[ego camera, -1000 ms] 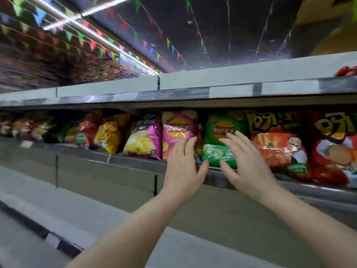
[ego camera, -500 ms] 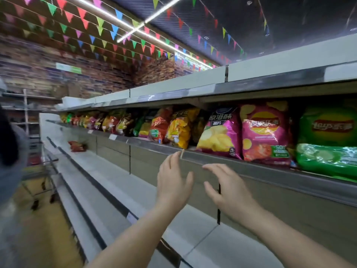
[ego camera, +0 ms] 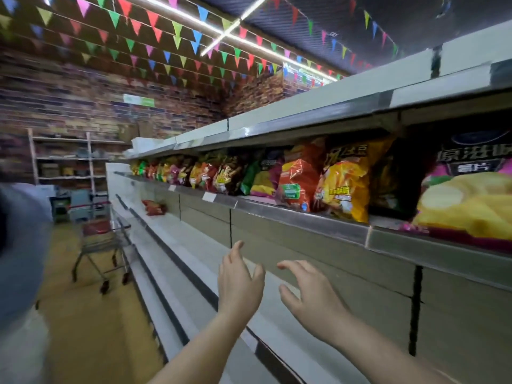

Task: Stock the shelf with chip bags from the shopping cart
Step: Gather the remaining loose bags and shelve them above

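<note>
- Risk first: both hands hang in the air with nothing in them, while the shopping cart [ego camera: 101,245] stands well apart down the aisle, so a hurried turn toward it could swing an arm into the shelf edge [ego camera: 302,217] just beside the hands.
- Bags already stocked look like another weak point. The yellow chip bag [ego camera: 345,184] leans out over the front lip of the shelf, and the big bag at the far right [ego camera: 471,206] bulges forward too; a brush from a passing forearm would likely tip either one onto the bare lower shelf [ego camera: 194,245].
- Blur across the whole view makes the cart's load hard to read. Something red shows inside the basket, but whether it is chip bags I cannot tell, so reaching in blind could mean a poor grip on a slippery packet.
- A grey blurred shape [ego camera: 19,245] fills the left edge, close to the camera; what it is I cannot say, but it may block the way to the cart.
- Left hand [ego camera: 239,284]: fingers straight and held together, pointing up, thumb out to the side, touching nothing.
- Right hand [ego camera: 310,292]: fingers spread and loosely bent, palm down, empty, apart from the shelf front behind it.
- A red packet [ego camera: 153,207] lies alone on the lower shelf farther along.
</note>
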Motion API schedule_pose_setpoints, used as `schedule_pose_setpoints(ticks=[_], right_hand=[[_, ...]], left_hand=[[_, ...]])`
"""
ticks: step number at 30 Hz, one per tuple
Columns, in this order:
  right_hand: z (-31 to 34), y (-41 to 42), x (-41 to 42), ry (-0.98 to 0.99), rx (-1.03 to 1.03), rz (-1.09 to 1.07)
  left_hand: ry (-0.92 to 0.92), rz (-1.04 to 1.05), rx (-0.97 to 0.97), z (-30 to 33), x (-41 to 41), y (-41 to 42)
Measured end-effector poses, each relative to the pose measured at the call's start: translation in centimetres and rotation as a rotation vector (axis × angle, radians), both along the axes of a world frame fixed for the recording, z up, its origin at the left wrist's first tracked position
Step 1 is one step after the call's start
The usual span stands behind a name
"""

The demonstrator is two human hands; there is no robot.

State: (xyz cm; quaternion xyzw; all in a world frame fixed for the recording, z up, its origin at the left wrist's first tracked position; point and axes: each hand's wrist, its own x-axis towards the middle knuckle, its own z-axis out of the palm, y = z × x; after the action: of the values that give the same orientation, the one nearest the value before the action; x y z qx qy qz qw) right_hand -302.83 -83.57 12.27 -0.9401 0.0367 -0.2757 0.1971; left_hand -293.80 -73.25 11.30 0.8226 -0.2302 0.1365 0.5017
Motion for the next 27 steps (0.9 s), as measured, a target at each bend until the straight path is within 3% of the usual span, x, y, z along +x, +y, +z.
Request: schedule_pose_setpoints(ticks=[12, 27], right_hand=[[-3.6, 1.2, 14.0, 0.113, 0.089, 0.121], [-6.9, 3.6, 32.9, 0.206, 0.161, 0.338]], left_hand=[[0.140, 0.087, -0.041, -3.9, 10.7, 2.3], [0.240, 0.400, -0.056, -6.0, 24.8, 6.5]])
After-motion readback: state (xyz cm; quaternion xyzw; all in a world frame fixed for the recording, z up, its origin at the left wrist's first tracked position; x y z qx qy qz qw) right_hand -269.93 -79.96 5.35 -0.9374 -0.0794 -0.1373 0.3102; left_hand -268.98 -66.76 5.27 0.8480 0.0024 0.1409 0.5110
